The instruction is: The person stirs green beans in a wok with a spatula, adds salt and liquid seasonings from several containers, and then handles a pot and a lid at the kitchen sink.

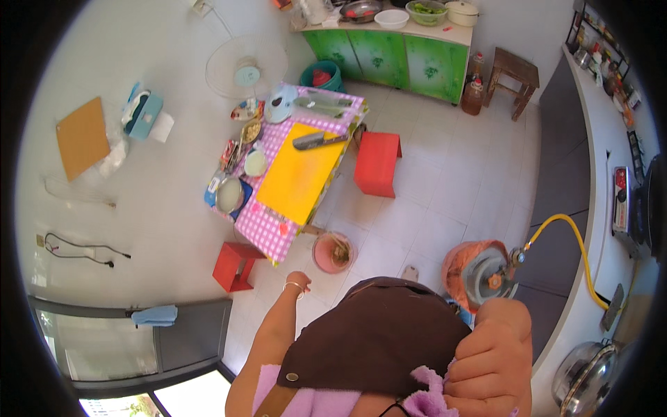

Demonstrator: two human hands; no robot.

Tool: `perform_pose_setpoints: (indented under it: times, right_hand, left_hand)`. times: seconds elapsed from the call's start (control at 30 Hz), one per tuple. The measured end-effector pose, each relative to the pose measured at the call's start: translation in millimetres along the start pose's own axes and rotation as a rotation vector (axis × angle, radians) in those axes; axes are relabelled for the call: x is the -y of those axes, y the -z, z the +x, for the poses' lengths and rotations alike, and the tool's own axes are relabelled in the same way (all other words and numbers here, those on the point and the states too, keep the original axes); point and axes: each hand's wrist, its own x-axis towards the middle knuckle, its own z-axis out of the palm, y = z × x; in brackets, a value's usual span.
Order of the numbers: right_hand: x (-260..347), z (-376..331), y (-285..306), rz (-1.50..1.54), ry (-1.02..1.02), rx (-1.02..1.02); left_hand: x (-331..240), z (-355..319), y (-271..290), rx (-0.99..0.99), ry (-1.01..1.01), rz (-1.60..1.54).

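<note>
My left hand, with a bracelet at the wrist, hangs low beside the brown apron. Its fingers look curled in, and nothing shows in them. Nearest to it are the checkered table's front corner and a pink bucket with scraps inside. My right hand is raised close in front of my chest, its fingers folded into a fist. Bunched purple fluffy fabric lies against its fingers; whether the fist grips it, or anything else, is hidden.
A table with a pink checkered cloth bears a yellow cutting board, a cleaver, pots and bowls. Red stools stand beside it. At right are a gas cylinder, a yellow hose and a counter. Green cabinets stand behind.
</note>
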Motion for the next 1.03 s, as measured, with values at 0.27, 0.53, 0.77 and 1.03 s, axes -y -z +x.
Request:
perform_pose_setpoints:
  times: [0.27, 0.53, 0.77, 1.03]
  right_hand:
    - [-89, -51, 84, -0.345, -0.485, 0.163]
    - [-190, -116, 164, -0.867, -1.151, 0.222]
    - [-178, -164, 237, -1.039, -1.687, 0.030]
    - [-125, -257, 319, -1.337, -1.736, -0.575]
  left_hand:
    - [-46, 69, 58, 0.117, 0.166, -0.006]
    - [-122, 237, 233, -0.086, -0.364, 0.469]
    - [-272, 365, 367, -0.081, -0.153, -0.571]
    - [-514, 376, 445, -0.259, -0.554, -0.058]
